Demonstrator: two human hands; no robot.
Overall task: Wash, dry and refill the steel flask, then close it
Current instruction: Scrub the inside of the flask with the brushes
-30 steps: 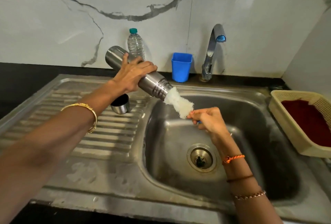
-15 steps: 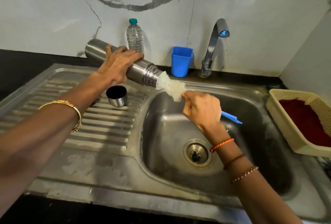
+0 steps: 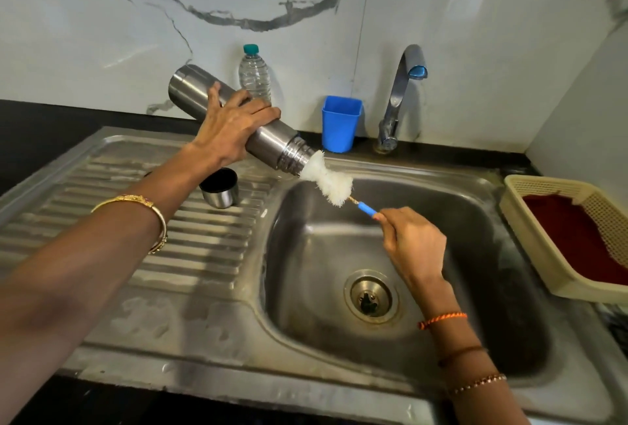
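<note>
My left hand [image 3: 231,125] grips the steel flask [image 3: 272,144] round its middle, holding it tilted with the open mouth pointing down-right over the sink edge. A white bottle brush [image 3: 328,180] sticks out of the mouth, most of its bristle head outside. My right hand [image 3: 413,243] pinches the brush's blue handle [image 3: 367,209] over the basin. The flask's steel cap [image 3: 219,188] stands open end up on the ribbed drainboard, just below the flask.
A steel sink [image 3: 339,339] with a drain [image 3: 370,295] lies below my hands. At the back stand a plastic water bottle [image 3: 255,74], a blue cup [image 3: 341,124] and a tap [image 3: 401,95]. A cream basket [image 3: 530,237] holding red cloth sits at the right.
My right hand has pulled the brush back out of the flask and slid down to the blue handle. The flask shifted slightly in my left hand.
</note>
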